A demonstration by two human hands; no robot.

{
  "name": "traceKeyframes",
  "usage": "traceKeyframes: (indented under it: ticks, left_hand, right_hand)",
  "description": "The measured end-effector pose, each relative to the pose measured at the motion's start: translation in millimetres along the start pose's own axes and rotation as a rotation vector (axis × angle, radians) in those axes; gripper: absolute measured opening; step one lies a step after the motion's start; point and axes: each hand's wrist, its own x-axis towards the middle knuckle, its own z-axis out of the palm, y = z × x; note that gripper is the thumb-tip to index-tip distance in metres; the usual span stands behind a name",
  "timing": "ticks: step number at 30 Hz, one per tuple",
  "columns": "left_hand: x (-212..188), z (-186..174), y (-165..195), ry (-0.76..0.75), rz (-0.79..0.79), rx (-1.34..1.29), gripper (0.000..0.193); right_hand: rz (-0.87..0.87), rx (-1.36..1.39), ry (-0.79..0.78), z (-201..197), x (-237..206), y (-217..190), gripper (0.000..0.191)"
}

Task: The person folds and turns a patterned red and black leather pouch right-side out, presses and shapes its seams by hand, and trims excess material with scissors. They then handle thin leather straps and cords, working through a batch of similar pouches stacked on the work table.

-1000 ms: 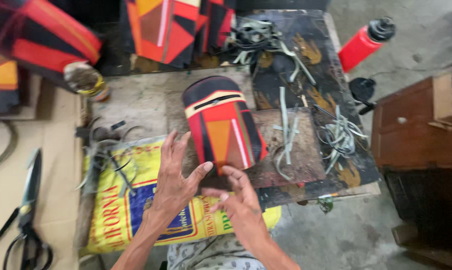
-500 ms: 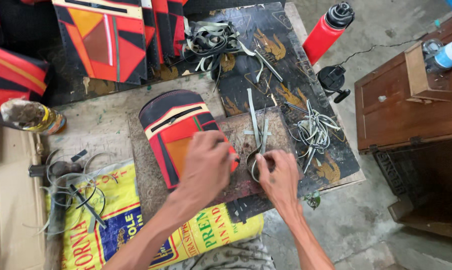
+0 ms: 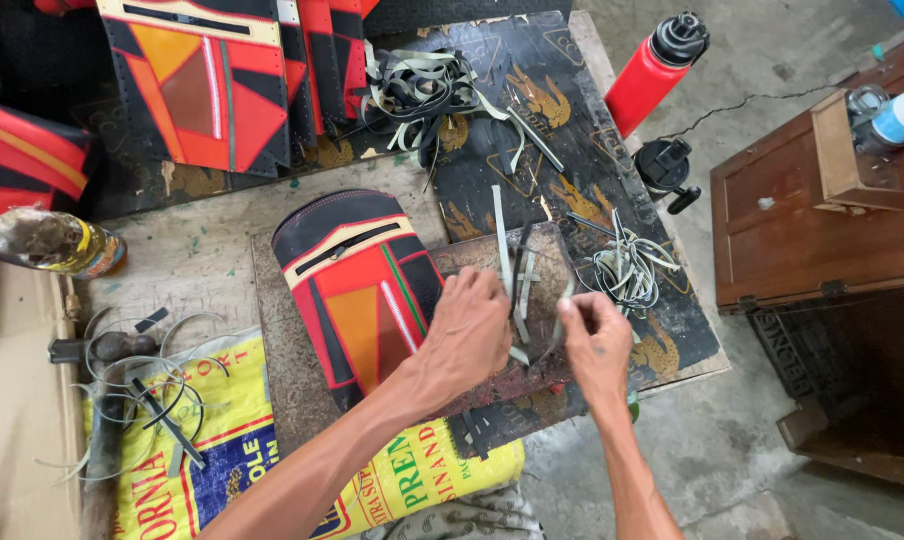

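Both hands have shifted right off the red, orange and black leather panel [image 3: 367, 295] on the surface: the left hand [image 3: 469, 335] and right hand [image 3: 594, 340] now pinch thin grey strips [image 3: 517, 275] beside it.

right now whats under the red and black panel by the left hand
The red and black panel lies on a worn brown board, which rests partly on a yellow printed sack. The left hand covers the panel's right edge; whatever lies beneath the panel itself is hidden.
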Motion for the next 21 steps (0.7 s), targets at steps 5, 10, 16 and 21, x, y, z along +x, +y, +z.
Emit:
traceKeyframes:
  ticks: [5,10,16,21]
  left_hand:
    - [-10,-19,-1,0.063,-0.174,-0.273,0.014]
    - [-11,-30,1,0.086,-0.234,-0.364,0.016]
    - [-12,-25,7,-0.010,-0.194,-0.299,0.003]
    - [-15,-13,12,-0.211,-0.325,-0.316,0.004]
  right_hand:
    - [0.002,-0.238,-0.095,-6,1,-15,0.014]
    - [-0.100,-0.257,-0.040,1,-5,-35,0.015]
    - [-0.426,-0.237,-0.007,2,21,-41,0.017]
    - [-0.436,-0.340,-0.145,24,65,-30,0.018]
